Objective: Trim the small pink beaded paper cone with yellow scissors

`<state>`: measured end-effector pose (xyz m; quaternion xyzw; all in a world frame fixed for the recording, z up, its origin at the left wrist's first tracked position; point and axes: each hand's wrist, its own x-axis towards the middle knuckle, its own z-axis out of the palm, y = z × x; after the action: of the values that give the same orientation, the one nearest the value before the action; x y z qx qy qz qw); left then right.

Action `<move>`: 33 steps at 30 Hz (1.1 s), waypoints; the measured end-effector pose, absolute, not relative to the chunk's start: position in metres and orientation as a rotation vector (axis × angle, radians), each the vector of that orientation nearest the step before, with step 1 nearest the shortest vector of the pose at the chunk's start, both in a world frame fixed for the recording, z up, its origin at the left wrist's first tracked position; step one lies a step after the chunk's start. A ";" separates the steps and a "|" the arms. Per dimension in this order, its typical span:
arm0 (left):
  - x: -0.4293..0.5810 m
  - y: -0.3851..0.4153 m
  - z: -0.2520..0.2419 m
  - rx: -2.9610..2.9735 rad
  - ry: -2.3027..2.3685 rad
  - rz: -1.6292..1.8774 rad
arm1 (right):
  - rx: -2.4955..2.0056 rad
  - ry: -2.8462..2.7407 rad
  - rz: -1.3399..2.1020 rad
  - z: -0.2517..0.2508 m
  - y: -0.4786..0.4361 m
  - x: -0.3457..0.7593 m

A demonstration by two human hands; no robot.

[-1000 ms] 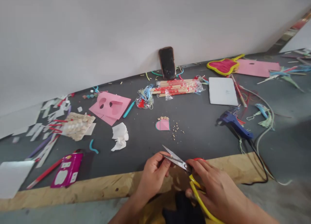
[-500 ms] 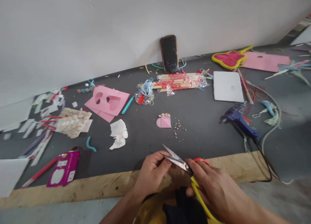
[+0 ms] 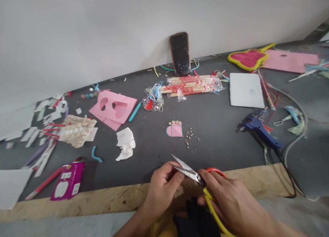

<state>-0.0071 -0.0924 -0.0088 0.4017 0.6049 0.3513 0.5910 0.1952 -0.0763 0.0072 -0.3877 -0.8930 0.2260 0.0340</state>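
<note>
My right hand [image 3: 228,202] grips a pair of scissors [image 3: 191,173] by its red and yellow handles, with the steel blades slightly apart and pointing up-left. My left hand [image 3: 163,189] is curled with fingertips pinched right at the blades; whatever it pinches is too small to make out. Both hands hover over the wooden front edge [image 3: 102,197] of the dark work surface. A small pink heart-shaped piece [image 3: 174,131] with beads scattered beside it lies just beyond the blades.
A phone [image 3: 180,53] leans on the wall. In front lie a stick bundle [image 3: 191,84], pink paper with heart cutouts [image 3: 114,108], crumpled tissue [image 3: 125,144], a white pad [image 3: 246,90], a blue glue gun [image 3: 259,129] with cord, a magenta packet [image 3: 68,185], and paper scraps at left.
The view has drifted slightly, shifting the table items right and up. My hands and scissors stay in nearly the same pose, blades still at my left fingertips.
</note>
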 end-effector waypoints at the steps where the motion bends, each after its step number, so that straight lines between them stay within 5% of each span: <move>1: -0.007 -0.092 -0.008 0.967 1.431 0.824 | -1.202 -2.734 0.687 0.008 -0.076 0.196; 33: 0.001 -0.093 -0.007 0.861 1.434 0.976 | -1.260 -2.772 0.559 0.015 -0.068 0.196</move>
<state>0.0013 -0.0931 -0.0072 0.3663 0.6100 0.4154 0.5667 0.1964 -0.0684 0.0149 -0.4070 -0.8951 0.1805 0.0230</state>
